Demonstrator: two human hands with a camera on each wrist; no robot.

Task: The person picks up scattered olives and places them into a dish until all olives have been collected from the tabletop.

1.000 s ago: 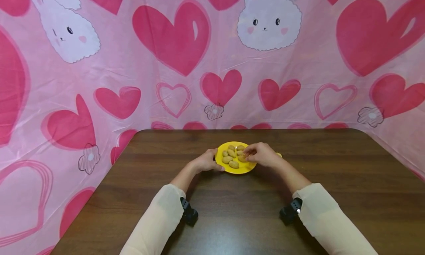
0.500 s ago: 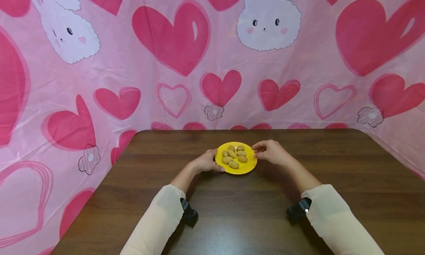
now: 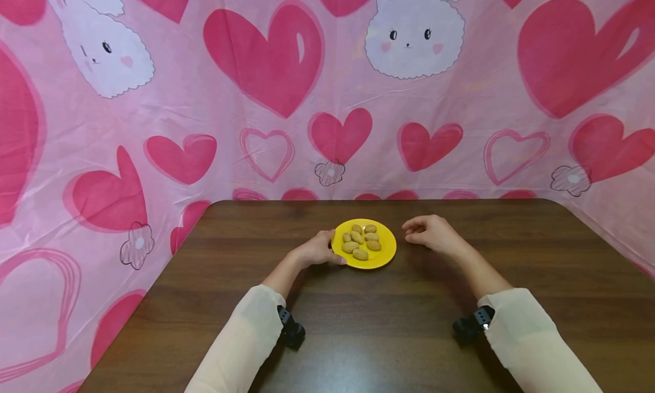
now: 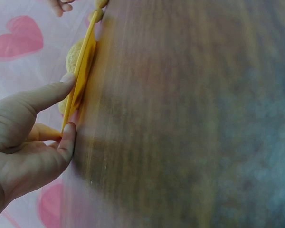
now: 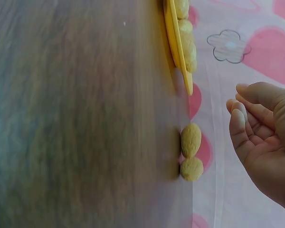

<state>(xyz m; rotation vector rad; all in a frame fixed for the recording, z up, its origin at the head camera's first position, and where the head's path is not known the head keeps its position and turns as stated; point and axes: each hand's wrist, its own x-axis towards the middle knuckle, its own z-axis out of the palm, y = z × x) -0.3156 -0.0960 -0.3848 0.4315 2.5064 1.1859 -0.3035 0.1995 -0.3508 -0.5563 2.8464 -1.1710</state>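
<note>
Pinching the near-left rim of a yellow plate (image 3: 387,249), thumb on top and fingers beneath, as the left wrist view shows: the left hand (image 3: 317,249), knuckles down on the dark wooden table (image 3: 358,325). Sitting near the table's middle, toward the far edge, with six tan biscuits (image 3: 361,240) in a loose cluster on it. Hovering just right of the plate, clear of its rim: the right hand (image 3: 432,232), fingers loosely curled, palm bare, holding nothing. Lying on the bare wood below that hand, in the right wrist view: two more biscuits (image 5: 191,152), touching each other, just beside the plate's edge; hidden behind the hand from the head camera. Hanging behind and to both sides: a pink cloth (image 3: 276,97) printed with hearts and white rabbits.
</note>
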